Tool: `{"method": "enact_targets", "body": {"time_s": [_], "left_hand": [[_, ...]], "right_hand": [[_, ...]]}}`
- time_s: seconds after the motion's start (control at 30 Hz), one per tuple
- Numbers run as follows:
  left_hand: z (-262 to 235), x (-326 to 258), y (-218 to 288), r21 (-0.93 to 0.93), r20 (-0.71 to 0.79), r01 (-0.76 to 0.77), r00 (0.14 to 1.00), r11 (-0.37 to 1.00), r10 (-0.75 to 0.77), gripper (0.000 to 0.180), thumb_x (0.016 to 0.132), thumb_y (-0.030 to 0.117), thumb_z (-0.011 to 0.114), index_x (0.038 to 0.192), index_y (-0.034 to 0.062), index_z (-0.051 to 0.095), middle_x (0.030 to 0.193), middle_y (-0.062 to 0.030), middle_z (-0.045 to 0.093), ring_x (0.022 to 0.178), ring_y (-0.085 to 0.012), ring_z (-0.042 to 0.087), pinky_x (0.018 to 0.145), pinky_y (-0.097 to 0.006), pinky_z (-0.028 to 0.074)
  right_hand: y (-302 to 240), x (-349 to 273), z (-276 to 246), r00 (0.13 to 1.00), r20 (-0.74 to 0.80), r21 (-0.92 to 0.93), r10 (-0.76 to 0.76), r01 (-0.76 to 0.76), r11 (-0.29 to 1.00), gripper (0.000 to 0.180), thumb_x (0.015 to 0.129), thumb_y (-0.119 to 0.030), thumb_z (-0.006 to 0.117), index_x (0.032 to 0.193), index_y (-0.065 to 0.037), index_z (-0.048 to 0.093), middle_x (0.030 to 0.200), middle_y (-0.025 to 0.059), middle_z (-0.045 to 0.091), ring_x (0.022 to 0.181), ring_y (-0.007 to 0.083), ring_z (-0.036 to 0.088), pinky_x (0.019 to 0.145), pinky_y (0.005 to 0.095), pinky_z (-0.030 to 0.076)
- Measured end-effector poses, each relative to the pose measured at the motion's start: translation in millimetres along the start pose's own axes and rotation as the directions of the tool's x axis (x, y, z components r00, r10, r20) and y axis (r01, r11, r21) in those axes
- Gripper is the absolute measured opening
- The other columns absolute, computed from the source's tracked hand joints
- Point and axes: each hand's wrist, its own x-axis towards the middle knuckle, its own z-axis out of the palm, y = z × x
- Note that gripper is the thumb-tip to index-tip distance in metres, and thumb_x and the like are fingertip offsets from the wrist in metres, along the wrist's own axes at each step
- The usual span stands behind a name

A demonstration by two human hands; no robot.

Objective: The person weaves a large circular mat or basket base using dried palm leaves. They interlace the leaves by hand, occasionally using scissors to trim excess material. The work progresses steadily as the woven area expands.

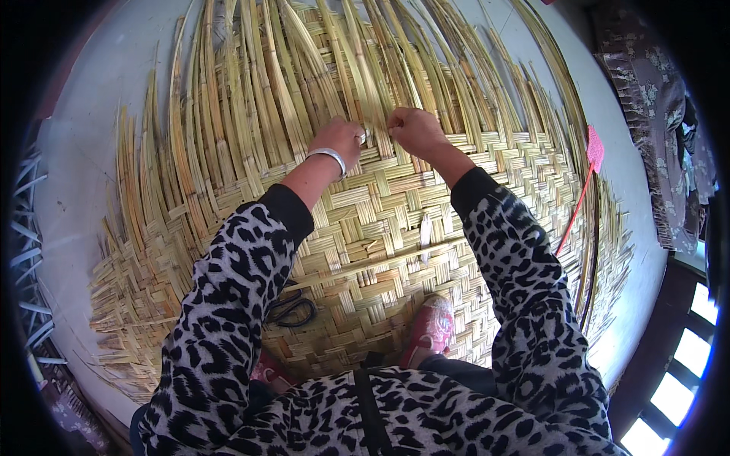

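A large half-woven mat [380, 194] of split cane or reed strips spreads under me, its near part plaited tight. Beyond the plaited edge, long loose strips [262, 99] fan out away from me. My left hand [336, 143], with a silver bangle on the wrist, is closed at that edge on the strips. Just to its right, my right hand [418, 134] pinches a strip, the fingers curled in. Motion slightly blurs the strips between my hands, so I cannot make out each one. Scissors [291, 310] with black handles lie on the mat by my left forearm.
Loose strips [380, 264] lie across the woven part. My pink shoes [433, 327] stand on the mat. A pink fly swatter [595, 150] with a red handle rests at the right. Patterned cloth [646, 99] hangs far right; a pale rack [29, 251] stands left.
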Motion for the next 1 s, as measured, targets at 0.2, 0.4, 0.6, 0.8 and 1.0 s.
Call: {"method": "enact_targets", "body": {"time_s": [0.2,0.4,0.6,0.8,1.0], "left_hand": [[16,-33,-7,-0.045,-0.298,-0.110,0.950,0.993,0.091,0.020,0.087,0.007,0.062,0.106,0.0063,0.066,0.101,-0.0139,0.059,0.097,-0.0322,0.057,0.088,-0.043,0.047],[23,-63,-3,0.477,-0.192,-0.227,0.916,0.849,0.352,0.037,0.089,0.018,0.058,0.124,0.0056,0.059,0.123,-0.0078,0.055,0.120,-0.0263,0.049,0.098,-0.045,0.042],[7,-95,12,0.556,-0.003,-0.337,0.913,0.760,0.408,0.043,0.090,0.035,0.060,0.121,0.0053,0.058,0.126,-0.0089,0.053,0.119,-0.0249,0.048,0.098,-0.043,0.044],[28,-198,11,0.356,0.305,-0.559,0.827,0.749,0.472,0.030,0.087,0.034,0.060,0.101,0.0080,0.065,0.105,-0.0082,0.062,0.102,-0.0243,0.058,0.082,-0.043,0.049],[57,-219,18,0.120,0.184,-0.339,0.931,0.933,0.315,0.016,0.085,0.026,0.059,0.090,0.0115,0.064,0.093,-0.0123,0.065,0.085,-0.0331,0.064,0.072,-0.045,0.052]], "right_hand": [[-4,-6,-3,0.996,0.070,-0.156,-0.048,0.058,0.986,0.015,0.077,-0.012,0.057,0.087,-0.009,0.068,0.091,0.0158,0.068,0.090,0.0363,0.065,0.080,0.0447,0.051],[-21,-5,-3,0.976,0.162,-0.367,0.145,-0.077,0.927,0.024,0.085,-0.014,0.058,0.105,-0.011,0.070,0.109,0.0141,0.069,0.105,0.0338,0.065,0.089,0.0453,0.052],[-5,-42,-55,0.976,0.174,-0.629,-0.128,0.210,0.748,0.030,0.086,-0.035,0.065,0.099,-0.008,0.063,0.087,0.0151,0.067,0.086,0.0371,0.066,0.072,0.0505,0.050],[21,-172,-103,0.880,0.416,-0.513,-0.227,0.434,0.741,0.029,0.091,-0.030,0.061,0.109,-0.008,0.058,0.090,0.0126,0.065,0.084,0.0329,0.065,0.072,0.0467,0.051],[-9,-242,-70,0.844,0.514,-0.357,-0.153,0.372,0.856,0.035,0.085,-0.021,0.066,0.115,-0.010,0.053,0.109,0.0131,0.057,0.096,0.0364,0.060,0.076,0.0456,0.050]]}}
